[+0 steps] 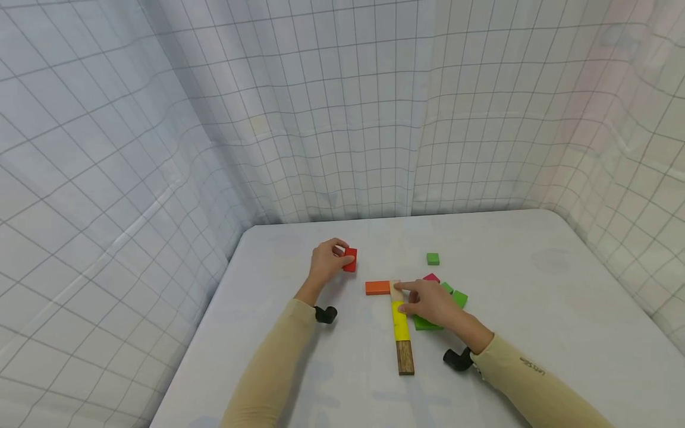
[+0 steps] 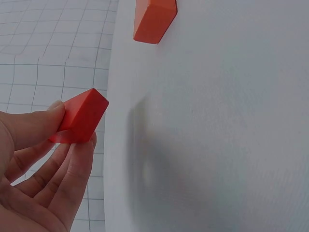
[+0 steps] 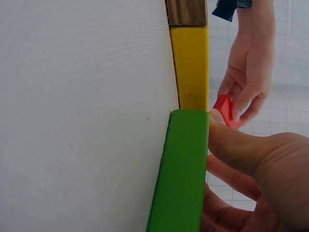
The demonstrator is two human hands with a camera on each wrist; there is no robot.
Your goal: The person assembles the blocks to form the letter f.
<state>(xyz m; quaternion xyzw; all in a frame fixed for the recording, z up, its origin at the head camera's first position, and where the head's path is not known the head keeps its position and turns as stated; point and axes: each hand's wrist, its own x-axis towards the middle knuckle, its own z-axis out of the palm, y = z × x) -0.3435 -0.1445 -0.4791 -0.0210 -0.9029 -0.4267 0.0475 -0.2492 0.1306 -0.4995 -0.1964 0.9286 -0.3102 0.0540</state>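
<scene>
My left hand (image 1: 325, 261) pinches a red block (image 1: 350, 260) between thumb and fingers. In the left wrist view this red block (image 2: 87, 116) is held up over the table, its shadow off to the right. My right hand (image 1: 434, 302) reaches over a line of blocks, index finger straight out onto a pale wooden block (image 1: 395, 293). Its thumb tip lies at the side of the yellow part (image 1: 400, 327), and the other fingers bend under the palm. A dark brown block (image 1: 405, 358) ends the line nearest me. An orange block (image 1: 377, 288) lies crosswise at the far end.
Green blocks (image 1: 429, 324) and a pink block (image 1: 431, 277) lie partly hidden beneath and behind my right hand. A small green block (image 1: 433, 259) sits apart farther back. The white table (image 1: 497, 255) is bordered by checked white curtains (image 1: 332, 119).
</scene>
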